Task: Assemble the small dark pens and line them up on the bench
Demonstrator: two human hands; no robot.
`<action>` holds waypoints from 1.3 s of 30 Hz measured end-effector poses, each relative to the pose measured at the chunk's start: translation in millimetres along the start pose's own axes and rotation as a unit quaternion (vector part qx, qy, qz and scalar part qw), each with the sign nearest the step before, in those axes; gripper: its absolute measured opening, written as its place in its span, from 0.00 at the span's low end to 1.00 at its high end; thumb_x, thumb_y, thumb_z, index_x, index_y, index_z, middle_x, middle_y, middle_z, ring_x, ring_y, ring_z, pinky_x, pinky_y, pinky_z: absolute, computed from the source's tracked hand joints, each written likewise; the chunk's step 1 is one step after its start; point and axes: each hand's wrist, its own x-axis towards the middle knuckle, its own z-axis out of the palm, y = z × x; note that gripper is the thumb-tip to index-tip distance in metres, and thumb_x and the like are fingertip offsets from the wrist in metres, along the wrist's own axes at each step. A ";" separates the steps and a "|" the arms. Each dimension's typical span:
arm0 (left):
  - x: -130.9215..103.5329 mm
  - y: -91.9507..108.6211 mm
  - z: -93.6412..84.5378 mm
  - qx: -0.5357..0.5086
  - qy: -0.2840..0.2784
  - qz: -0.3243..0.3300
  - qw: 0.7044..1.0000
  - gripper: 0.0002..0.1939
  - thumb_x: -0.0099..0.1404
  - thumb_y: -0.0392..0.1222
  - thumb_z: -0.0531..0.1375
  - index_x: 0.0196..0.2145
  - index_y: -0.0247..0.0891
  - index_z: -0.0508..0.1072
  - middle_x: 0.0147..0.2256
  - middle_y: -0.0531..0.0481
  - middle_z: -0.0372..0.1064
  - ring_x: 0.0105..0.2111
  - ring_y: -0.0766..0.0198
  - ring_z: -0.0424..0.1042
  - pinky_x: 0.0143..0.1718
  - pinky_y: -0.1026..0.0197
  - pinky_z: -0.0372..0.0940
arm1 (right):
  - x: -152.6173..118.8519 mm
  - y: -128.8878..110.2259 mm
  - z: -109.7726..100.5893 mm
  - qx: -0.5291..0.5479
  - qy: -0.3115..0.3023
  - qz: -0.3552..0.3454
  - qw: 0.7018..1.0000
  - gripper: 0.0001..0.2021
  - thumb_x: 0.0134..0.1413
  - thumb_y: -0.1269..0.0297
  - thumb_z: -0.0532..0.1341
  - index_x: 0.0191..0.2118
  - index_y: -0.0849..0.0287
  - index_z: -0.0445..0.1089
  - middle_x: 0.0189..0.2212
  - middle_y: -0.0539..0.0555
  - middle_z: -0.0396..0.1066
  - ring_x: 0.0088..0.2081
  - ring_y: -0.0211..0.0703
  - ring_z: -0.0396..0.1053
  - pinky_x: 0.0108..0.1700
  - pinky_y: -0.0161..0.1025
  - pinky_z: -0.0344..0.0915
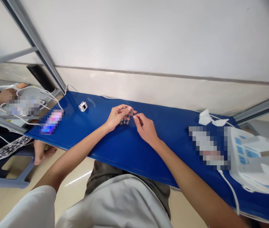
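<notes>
Nearest is the pale shirt of the person, and before it stands the blue table. On the table's right part there are a white cable and a white box. Further in, around the table's middle, the right hand has its thumb and forefinger brought together; whether they grip something, I cannot tell. The left hand pinches a small grey piece, close to the right fingertips. Some grey parts show in a row just below the left fingers. Beyond, a small white case stands at left, and tissues lie at right, near the wall.
</notes>
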 end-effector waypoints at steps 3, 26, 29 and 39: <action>-0.5 0.0 0.6 0.001 0.000 0.003 1.000 0.25 0.68 0.66 0.72 0.46 0.40 0.83 0.49 0.39 0.85 0.44 0.56 0.85 0.40 0.60 0.78 | -0.5 0.5 1.3 0.011 0.009 0.014 1.000 0.19 0.78 0.40 0.57 0.49 0.51 0.70 0.35 0.55 0.80 0.34 0.52 0.77 0.36 0.43 0.64; -2.8 2.5 2.5 0.017 -0.030 0.000 0.999 0.25 0.70 0.64 0.71 0.53 0.43 0.84 0.51 0.39 0.85 0.48 0.52 0.85 0.41 0.57 0.80 | 0.3 6.7 2.7 0.001 -0.001 -0.002 1.000 0.22 0.83 0.43 0.49 0.45 0.52 0.72 0.34 0.55 0.78 0.33 0.50 0.75 0.38 0.45 0.63; -2.2 1.1 2.5 0.013 -0.027 -0.003 1.000 0.26 0.69 0.64 0.72 0.53 0.42 0.85 0.51 0.39 0.85 0.47 0.52 0.85 0.42 0.56 0.81 | 0.0 5.9 3.4 0.006 0.007 0.007 1.000 0.21 0.81 0.41 0.52 0.47 0.52 0.71 0.33 0.55 0.78 0.33 0.50 0.75 0.37 0.44 0.63; -1.2 -4.7 0.2 0.003 -0.033 -0.010 0.999 0.27 0.69 0.63 0.72 0.52 0.38 0.81 0.54 0.37 0.84 0.51 0.53 0.84 0.43 0.58 0.80 | 0.4 4.9 2.7 0.012 0.007 -0.011 1.000 0.24 0.82 0.41 0.50 0.48 0.53 0.74 0.37 0.57 0.81 0.35 0.52 0.77 0.39 0.45 0.65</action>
